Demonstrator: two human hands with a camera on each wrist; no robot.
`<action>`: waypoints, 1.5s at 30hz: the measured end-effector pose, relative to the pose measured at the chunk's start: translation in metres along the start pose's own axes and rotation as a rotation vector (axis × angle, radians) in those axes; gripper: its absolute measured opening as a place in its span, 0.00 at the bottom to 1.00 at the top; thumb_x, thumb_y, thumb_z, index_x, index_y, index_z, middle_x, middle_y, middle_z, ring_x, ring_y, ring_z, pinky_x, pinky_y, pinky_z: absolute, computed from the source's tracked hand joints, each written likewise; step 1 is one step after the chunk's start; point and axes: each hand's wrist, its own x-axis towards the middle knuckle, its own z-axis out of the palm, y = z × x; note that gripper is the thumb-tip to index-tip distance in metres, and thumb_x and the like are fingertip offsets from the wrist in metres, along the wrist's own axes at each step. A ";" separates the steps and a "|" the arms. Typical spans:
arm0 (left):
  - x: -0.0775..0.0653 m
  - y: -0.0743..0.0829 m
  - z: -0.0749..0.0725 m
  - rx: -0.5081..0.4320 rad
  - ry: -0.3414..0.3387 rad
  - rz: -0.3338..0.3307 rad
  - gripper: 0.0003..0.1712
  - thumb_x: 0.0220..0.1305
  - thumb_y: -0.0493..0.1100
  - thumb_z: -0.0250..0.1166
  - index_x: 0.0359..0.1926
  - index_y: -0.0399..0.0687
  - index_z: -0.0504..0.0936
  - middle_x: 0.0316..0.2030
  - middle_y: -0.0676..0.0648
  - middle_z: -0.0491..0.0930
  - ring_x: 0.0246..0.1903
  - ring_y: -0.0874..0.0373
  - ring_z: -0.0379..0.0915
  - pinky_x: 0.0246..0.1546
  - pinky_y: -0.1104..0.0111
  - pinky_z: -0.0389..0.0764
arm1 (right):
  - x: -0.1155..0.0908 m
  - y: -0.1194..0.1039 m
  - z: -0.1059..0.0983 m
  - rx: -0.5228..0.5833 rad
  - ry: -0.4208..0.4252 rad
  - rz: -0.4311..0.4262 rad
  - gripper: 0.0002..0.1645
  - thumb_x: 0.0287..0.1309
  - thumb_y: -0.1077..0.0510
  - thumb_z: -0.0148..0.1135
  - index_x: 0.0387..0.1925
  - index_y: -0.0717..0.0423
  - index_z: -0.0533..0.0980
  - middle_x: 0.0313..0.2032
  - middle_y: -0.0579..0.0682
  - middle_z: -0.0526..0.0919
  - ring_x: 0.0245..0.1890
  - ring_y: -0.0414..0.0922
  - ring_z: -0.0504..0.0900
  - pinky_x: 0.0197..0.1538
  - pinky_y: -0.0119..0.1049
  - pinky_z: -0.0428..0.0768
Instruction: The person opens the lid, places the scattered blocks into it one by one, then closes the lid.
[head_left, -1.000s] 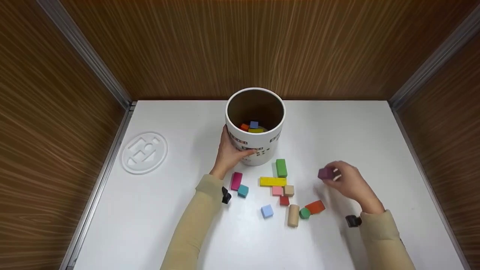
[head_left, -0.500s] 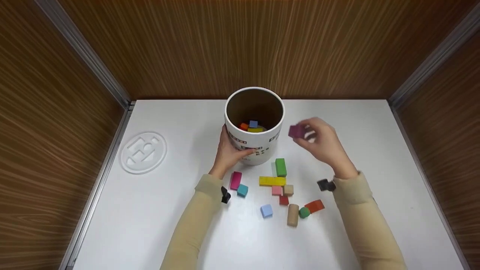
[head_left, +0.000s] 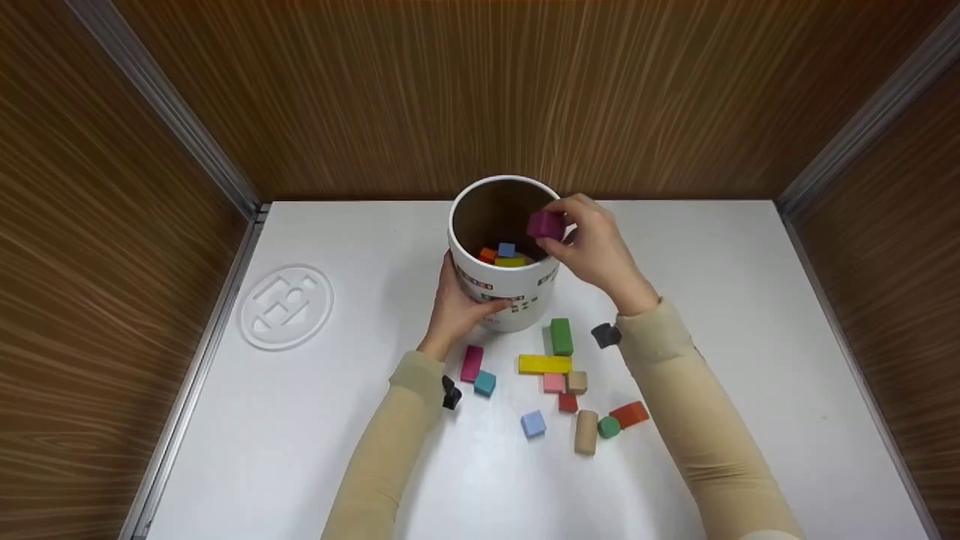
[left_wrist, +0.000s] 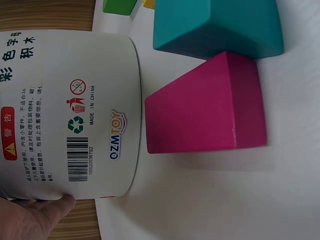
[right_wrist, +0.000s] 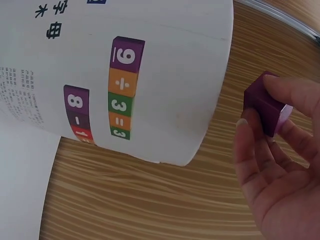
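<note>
Pinching purple block (head_left: 545, 224), right hand (head_left: 596, 247) was at mouth of white tub (head_left: 514, 281), thumb and fingers only block's width apart. Block was over right side of opening. Left hand (head_left: 456, 309) held tub's side, spread wide, thumb across front, other fingers mostly hidden. Tub stood on white table (head_left: 262, 450). Blue block (head_left: 506, 249), orange block (head_left: 487, 255), yellow block (head_left: 510, 262) lay inside.
</note>
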 end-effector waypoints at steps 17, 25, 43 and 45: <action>0.000 -0.001 0.000 -0.012 0.007 -0.001 0.74 0.34 0.63 0.82 0.75 0.73 0.40 0.73 0.52 0.53 0.69 0.63 0.50 0.71 0.57 0.53 | -0.032 0.022 -0.008 -0.125 -0.124 0.053 0.35 0.53 0.49 0.74 0.60 0.53 0.73 0.56 0.51 0.74 0.49 0.49 0.75 0.41 0.42 0.84; 0.001 0.000 0.003 -0.005 0.002 0.022 0.75 0.35 0.61 0.83 0.76 0.66 0.40 0.73 0.49 0.53 0.70 0.61 0.49 0.72 0.57 0.53 | -0.074 0.044 -0.020 -0.169 -0.223 0.171 0.39 0.51 0.45 0.75 0.61 0.54 0.72 0.57 0.53 0.74 0.53 0.54 0.75 0.48 0.50 0.82; 0.002 -0.002 0.004 -0.008 0.003 0.013 0.74 0.36 0.62 0.82 0.76 0.68 0.40 0.73 0.49 0.53 0.70 0.61 0.50 0.71 0.57 0.53 | -0.195 0.109 -0.028 -0.143 -0.372 0.428 0.40 0.49 0.50 0.77 0.61 0.60 0.72 0.56 0.62 0.75 0.51 0.60 0.76 0.44 0.54 0.82; 0.003 -0.002 0.005 -0.001 0.005 0.015 0.75 0.35 0.63 0.82 0.76 0.67 0.40 0.73 0.49 0.53 0.69 0.61 0.50 0.71 0.57 0.53 | -0.201 0.111 -0.026 -0.140 -0.384 0.448 0.41 0.48 0.50 0.77 0.62 0.59 0.72 0.57 0.61 0.75 0.51 0.60 0.76 0.45 0.54 0.82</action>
